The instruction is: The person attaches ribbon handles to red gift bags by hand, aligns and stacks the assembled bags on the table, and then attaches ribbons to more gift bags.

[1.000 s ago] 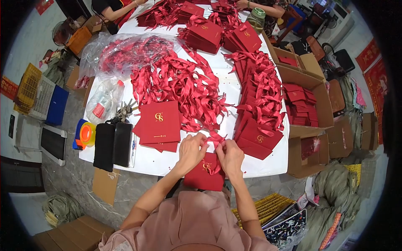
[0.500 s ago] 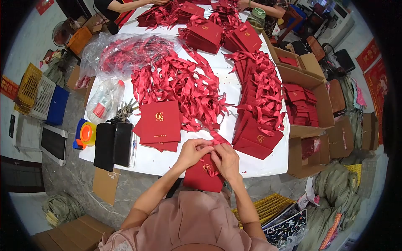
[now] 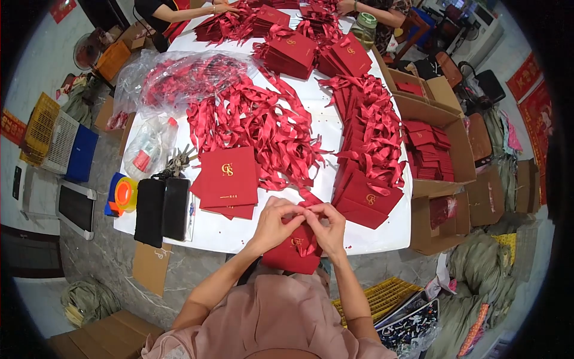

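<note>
A small red paper bag (image 3: 286,256) with gold lettering lies at the table's near edge, close to my body. Over its top edge my left hand (image 3: 278,224) and my right hand (image 3: 326,230) meet, fingertips pinched together on a red ribbon (image 3: 307,196). One ribbon end hangs down over the bag's front; the exact pinch is partly hidden by the fingers. Left of my hands lies a short stack of flat red bags (image 3: 228,179). A heap of loose red ribbons (image 3: 257,125) spreads beyond, and a row of ribboned bags (image 3: 366,197) lies to the right.
At the left are a black phone (image 3: 177,209), a black pouch (image 3: 149,210), tape rolls (image 3: 125,192), keys (image 3: 179,160) and a plastic bottle (image 3: 146,146). Cardboard boxes (image 3: 445,143) with red bags flank the right side. Across the table, other people's hands (image 3: 226,8) work among bags.
My fingers have shifted slightly on the ribbon, both hands staying pinched above the bag. At the far side, a co-worker's hand has moved.
</note>
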The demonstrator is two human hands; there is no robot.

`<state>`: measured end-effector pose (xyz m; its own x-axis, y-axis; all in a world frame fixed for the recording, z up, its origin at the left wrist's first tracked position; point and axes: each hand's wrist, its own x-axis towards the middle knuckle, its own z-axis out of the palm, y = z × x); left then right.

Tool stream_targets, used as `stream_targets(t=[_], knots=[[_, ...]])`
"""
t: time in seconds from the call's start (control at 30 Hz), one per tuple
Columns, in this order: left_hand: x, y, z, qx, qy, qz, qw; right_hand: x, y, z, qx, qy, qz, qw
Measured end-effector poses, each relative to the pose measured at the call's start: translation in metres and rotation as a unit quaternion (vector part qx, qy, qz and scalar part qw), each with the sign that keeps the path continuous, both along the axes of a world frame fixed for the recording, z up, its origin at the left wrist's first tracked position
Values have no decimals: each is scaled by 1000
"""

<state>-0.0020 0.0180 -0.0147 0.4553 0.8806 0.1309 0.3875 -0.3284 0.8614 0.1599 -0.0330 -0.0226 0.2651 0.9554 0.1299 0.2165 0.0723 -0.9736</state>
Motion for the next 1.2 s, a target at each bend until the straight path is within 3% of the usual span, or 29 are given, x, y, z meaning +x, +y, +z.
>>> stream_targets(t=[0.03,0.1,0.2,0.3,0.33,0.47,0.6,0.7,0.77,0.8,0.87,0.97,1.03,1.13,1.17,1.2], knots=[[-1,-2,3,1,0,0,1000,1,-1,-3,14,33,-8,999],[-3,-7,9,105,-30,34,993,6,-3,-3,-3,136,-39,990],[-18,-14,2,-114,-81,11,990,21,-5,6,-32,249,-87,964],[-30,-18,-11,-217,-57,-91,970,18,-5,10,-48,209,-87,973],[-26,-24,-18,-128,-80,-89,985,18,-5,11,-62,166,-87,980],[-38,-39,7,-156,-44,-102,982,38,6,17,51,128,-172,975],[-46,-45,29,-205,5,-109,973,40,4,23,33,145,-137,979],[-43,-45,20,-180,-68,-98,976,43,0,32,19,163,-139,977],[-39,-44,20,-262,-189,-34,946,47,-8,40,3,145,-124,982],[-37,-39,25,-278,-194,-13,941,48,-12,38,11,148,-130,980],[-29,-29,26,-200,-218,14,955,51,-23,29,-16,162,-98,982],[-10,-13,36,-170,-241,24,955,42,-39,25,-11,220,12,975],[11,-7,47,-138,-264,27,954,34,-44,30,7,185,13,983],[45,-4,63,-153,-301,-43,940,45,-51,34,47,158,-109,980],[55,-2,60,-130,-267,-73,952,50,-53,38,27,99,-184,978],[63,0,56,-107,-232,-103,961,57,-51,38,81,94,-195,973]])
